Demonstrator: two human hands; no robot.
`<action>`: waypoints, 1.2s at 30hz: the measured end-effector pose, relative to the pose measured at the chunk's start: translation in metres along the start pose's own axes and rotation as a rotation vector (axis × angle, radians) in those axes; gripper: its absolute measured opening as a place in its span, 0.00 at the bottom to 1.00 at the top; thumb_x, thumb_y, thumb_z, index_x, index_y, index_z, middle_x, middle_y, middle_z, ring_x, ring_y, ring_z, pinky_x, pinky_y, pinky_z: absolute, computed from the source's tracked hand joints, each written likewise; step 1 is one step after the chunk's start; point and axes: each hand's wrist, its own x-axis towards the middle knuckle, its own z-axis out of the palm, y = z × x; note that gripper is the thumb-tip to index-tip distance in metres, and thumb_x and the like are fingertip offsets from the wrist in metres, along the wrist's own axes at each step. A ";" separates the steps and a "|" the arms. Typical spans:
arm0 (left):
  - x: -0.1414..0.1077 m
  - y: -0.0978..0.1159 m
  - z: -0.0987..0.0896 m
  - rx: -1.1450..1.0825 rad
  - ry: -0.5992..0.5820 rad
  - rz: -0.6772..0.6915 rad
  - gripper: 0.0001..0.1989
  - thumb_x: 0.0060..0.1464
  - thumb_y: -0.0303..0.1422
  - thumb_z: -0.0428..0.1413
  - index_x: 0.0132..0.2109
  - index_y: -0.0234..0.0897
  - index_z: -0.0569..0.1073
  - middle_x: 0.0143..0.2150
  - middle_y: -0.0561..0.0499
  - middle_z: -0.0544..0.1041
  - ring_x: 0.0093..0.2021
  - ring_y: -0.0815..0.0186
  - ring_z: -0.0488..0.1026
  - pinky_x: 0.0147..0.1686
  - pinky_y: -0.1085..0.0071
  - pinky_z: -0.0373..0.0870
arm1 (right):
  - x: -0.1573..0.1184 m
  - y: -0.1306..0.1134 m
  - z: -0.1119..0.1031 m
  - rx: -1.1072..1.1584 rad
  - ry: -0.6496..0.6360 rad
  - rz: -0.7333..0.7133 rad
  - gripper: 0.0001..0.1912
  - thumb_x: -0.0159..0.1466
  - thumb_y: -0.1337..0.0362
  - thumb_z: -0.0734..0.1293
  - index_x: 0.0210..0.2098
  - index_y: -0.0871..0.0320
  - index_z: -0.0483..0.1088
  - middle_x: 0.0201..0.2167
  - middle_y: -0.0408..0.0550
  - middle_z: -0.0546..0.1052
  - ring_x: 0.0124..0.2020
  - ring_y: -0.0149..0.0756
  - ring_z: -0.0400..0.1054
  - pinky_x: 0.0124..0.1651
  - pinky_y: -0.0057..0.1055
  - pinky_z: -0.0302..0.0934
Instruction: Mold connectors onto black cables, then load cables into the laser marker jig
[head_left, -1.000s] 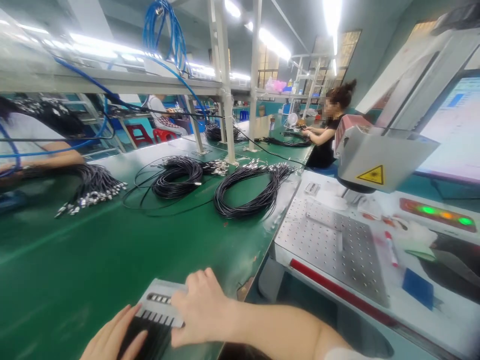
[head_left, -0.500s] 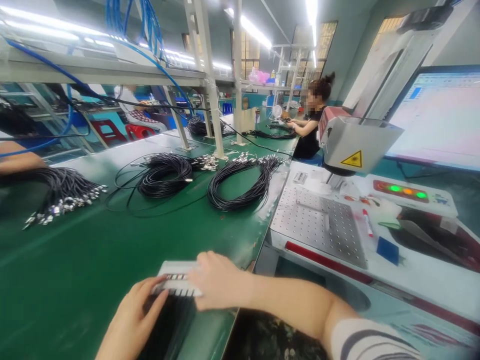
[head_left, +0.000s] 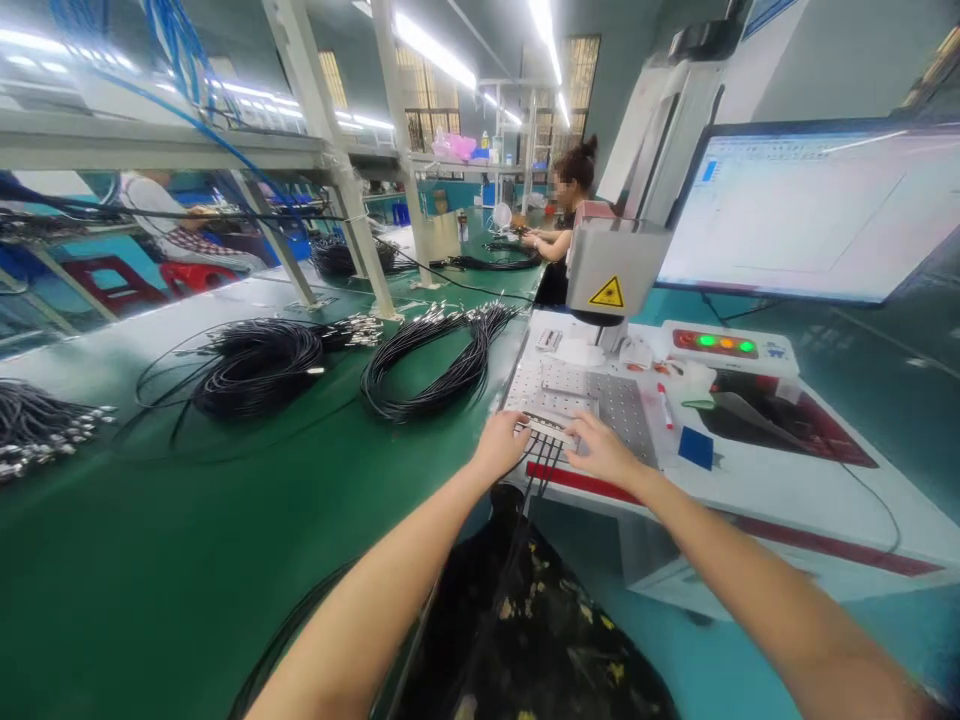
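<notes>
A light-coloured slotted holder (head_left: 546, 428) lies at the front of the perforated metal plate (head_left: 626, 410), with several black cables (head_left: 541, 462) running from it down toward my lap. My left hand (head_left: 501, 446) grips the holder's left end, and my right hand (head_left: 602, 447) grips its right end. Both hands have their fingers closed on it. Above and behind the plate hangs the grey machine head (head_left: 611, 268) with a yellow warning label.
Coiled black cable bundles (head_left: 431, 375) rest on the green table (head_left: 262, 520). Right of the plate are a red-and-white marker (head_left: 664, 407), a blue pad (head_left: 696, 448), a button box (head_left: 724, 345) and a monitor (head_left: 810, 215). A person (head_left: 562, 225) sits farther back.
Both hands and the holder have moved from the green table to the perforated plate on the right. The right hand now holds the holder's right end. The view has turned right.
</notes>
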 end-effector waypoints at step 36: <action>0.122 -0.020 0.100 0.322 0.010 0.231 0.12 0.56 0.27 0.46 0.41 0.36 0.73 0.34 0.46 0.69 0.37 0.62 0.66 0.39 0.68 0.64 | -0.003 0.274 -0.029 -0.517 -0.149 0.087 0.18 0.57 0.79 0.55 0.41 0.61 0.69 0.37 0.56 0.69 0.36 0.43 0.64 0.36 0.35 0.57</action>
